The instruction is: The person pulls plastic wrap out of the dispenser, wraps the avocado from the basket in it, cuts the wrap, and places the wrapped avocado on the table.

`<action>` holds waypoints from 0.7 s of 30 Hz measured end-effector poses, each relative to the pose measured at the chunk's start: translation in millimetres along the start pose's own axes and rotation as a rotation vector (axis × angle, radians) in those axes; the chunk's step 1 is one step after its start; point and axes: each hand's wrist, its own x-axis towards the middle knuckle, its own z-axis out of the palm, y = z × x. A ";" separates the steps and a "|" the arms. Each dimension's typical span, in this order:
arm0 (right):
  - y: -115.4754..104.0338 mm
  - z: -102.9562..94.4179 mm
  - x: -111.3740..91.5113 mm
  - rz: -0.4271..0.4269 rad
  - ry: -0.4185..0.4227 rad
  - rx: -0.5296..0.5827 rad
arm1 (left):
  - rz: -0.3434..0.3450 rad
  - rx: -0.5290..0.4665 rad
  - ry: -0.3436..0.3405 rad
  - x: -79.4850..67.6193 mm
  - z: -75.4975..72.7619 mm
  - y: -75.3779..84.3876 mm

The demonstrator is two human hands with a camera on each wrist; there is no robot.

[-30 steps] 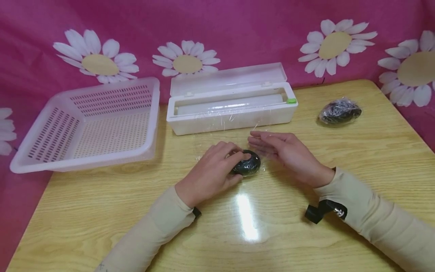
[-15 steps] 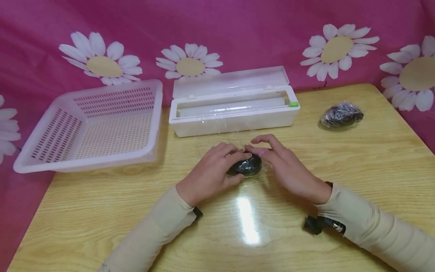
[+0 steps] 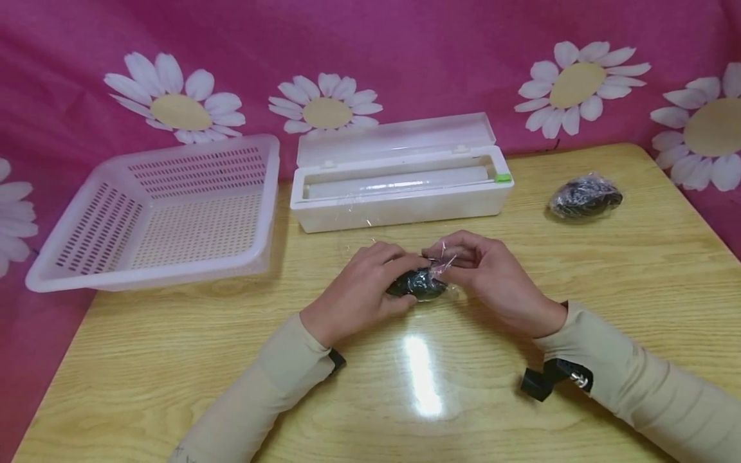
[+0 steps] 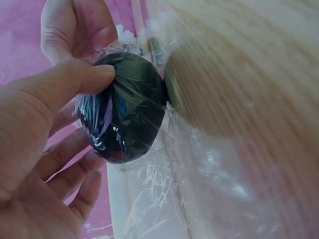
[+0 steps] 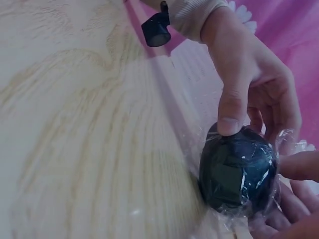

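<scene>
In the head view, my left hand grips a dark green, avocado-shaped object low over the table's middle. Its thumb presses on the glossy film that covers the object in the left wrist view. At the object's right end, my right hand pinches gathered plastic wrap between thumb and curled fingers. The clear sheet runs from the object back toward a white wrap dispenser box, whose lid is raised and whose film roll lies inside.
A second dark oval object, fully wrapped, lies at the back right of the wooden table. At the back left stands a white perforated basket. A green slider sits at the dispenser's right end. A pink flowered cloth hangs behind.
My right hand has gone from straight fingers beside the object to pinching film at its right end, where the wrap now bunches up. The left hand has kept its grip.
</scene>
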 end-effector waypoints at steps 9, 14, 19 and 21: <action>4.4 0.1 7.6 0.063 -0.022 -0.094 | -0.030 -0.070 0.001 4.4 0.1 -3.7; 8.3 1.1 11.4 0.073 -0.073 -0.017 | -0.029 -0.071 0.000 4.2 0.4 -5.0; 9.0 3.4 12.7 0.069 -0.079 0.003 | -0.035 -0.073 0.002 2.8 0.8 -6.4; 8.7 4.2 13.1 0.066 -0.081 0.003 | -0.042 -0.076 0.003 1.8 0.2 -6.8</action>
